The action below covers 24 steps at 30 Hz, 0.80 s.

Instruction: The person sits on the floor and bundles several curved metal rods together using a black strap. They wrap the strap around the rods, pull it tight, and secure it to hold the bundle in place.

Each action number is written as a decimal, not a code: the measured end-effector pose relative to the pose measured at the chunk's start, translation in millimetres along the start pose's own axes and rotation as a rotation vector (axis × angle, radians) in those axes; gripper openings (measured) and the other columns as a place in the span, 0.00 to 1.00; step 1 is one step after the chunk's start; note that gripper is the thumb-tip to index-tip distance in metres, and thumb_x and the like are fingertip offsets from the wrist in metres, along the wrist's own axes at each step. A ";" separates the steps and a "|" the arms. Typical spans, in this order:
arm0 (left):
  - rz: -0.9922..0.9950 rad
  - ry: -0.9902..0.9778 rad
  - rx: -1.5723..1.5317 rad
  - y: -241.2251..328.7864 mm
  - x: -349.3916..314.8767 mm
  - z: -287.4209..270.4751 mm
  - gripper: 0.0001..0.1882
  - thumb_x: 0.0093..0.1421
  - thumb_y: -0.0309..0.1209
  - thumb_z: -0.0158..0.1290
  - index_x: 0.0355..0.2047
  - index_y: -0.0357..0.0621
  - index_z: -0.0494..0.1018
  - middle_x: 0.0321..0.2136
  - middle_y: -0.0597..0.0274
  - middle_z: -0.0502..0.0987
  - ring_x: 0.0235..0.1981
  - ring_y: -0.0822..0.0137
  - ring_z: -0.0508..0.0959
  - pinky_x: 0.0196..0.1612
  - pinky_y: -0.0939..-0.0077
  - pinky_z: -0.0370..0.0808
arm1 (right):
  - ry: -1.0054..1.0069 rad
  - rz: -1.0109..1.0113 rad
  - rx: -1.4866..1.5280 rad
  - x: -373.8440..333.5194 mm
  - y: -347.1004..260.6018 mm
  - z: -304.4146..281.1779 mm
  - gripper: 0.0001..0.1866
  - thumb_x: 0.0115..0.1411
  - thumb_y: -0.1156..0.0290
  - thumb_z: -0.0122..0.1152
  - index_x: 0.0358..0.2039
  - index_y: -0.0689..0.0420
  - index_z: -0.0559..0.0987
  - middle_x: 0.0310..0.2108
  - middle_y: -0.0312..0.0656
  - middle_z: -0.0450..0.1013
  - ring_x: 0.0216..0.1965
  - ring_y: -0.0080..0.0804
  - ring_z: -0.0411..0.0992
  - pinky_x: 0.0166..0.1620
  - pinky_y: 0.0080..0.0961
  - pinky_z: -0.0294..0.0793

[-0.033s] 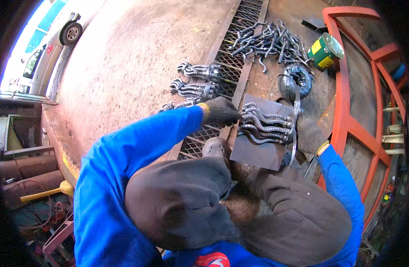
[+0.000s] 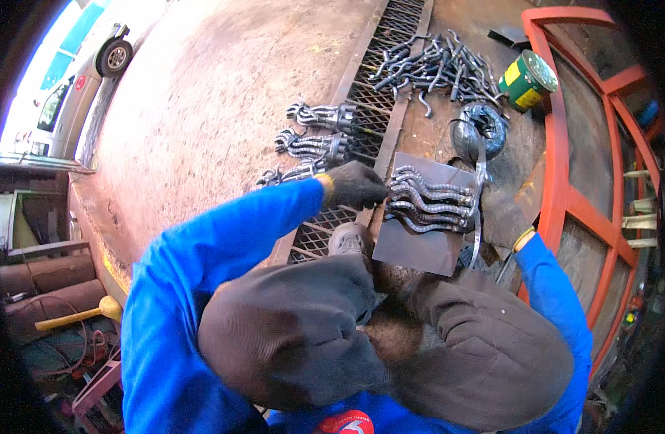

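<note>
My left hand (image 2: 354, 184), in a dark glove, is closed on the left ends of several wavy twisted steel rods (image 2: 430, 202). The rods lie side by side on a flat steel plate (image 2: 416, 249). My right hand (image 2: 505, 213), in a brown glove, sits at the rods' right ends beside a thin bent metal strip (image 2: 480, 181); its grip is blurred. Both sleeves are blue, and my dark-trousered knees fill the lower middle of the view.
Three finished rod clusters (image 2: 314, 145) lie on a long mesh grate (image 2: 379, 87). Beyond are a pile of loose bent rods (image 2: 434, 65), a green and yellow can (image 2: 528, 79) and a dark round object (image 2: 481, 130). An orange-red frame (image 2: 564, 195) stands right; a yellow-handled mallet (image 2: 79, 315) lies lower left.
</note>
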<state>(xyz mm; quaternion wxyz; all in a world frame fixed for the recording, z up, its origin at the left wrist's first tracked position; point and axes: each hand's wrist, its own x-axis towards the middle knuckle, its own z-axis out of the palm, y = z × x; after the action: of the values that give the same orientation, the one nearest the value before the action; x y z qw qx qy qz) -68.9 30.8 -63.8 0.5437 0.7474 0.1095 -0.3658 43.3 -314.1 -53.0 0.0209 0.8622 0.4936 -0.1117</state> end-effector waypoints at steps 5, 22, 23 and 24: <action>0.239 0.370 0.099 -7.3 -27.0 18.1 0.18 0.56 0.40 0.59 0.42 0.39 0.79 0.36 0.53 0.82 0.38 0.63 0.81 0.45 0.68 0.76 | -0.114 0.005 -0.213 1.6 -18.0 -34.1 0.30 0.39 0.66 0.67 0.44 0.70 0.75 0.33 0.57 0.75 0.35 0.53 0.76 0.41 0.40 0.75; 0.207 0.376 -0.030 5.6 -38.2 40.8 0.20 0.51 0.32 0.68 0.42 0.42 0.75 0.33 0.57 0.82 0.36 0.67 0.83 0.41 0.71 0.80 | -0.147 0.221 0.477 -13.9 -13.9 -15.3 0.22 0.55 0.71 0.60 0.49 0.67 0.71 0.44 0.56 0.72 0.44 0.51 0.73 0.47 0.41 0.74; 0.281 0.379 -0.080 2.5 -37.5 40.1 0.17 0.51 0.32 0.67 0.40 0.43 0.76 0.32 0.56 0.82 0.34 0.65 0.83 0.39 0.71 0.80 | -0.198 0.209 0.480 -12.5 -12.1 -21.9 0.23 0.58 0.72 0.59 0.53 0.66 0.69 0.46 0.52 0.73 0.46 0.44 0.75 0.48 0.37 0.76; 0.279 0.400 -0.056 3.6 -37.3 40.5 0.17 0.51 0.32 0.67 0.40 0.43 0.77 0.32 0.56 0.82 0.34 0.65 0.83 0.39 0.71 0.80 | -0.209 0.193 0.482 -12.8 -12.5 -21.7 0.23 0.59 0.72 0.59 0.54 0.65 0.68 0.47 0.51 0.73 0.46 0.43 0.75 0.49 0.37 0.76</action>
<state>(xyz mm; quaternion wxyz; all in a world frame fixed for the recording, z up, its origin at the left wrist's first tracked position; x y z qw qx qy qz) -110.6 2.0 -42.0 0.5769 0.7975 0.1206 -0.1287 30.1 -315.3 -28.2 -0.1237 0.8690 0.3637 -0.3118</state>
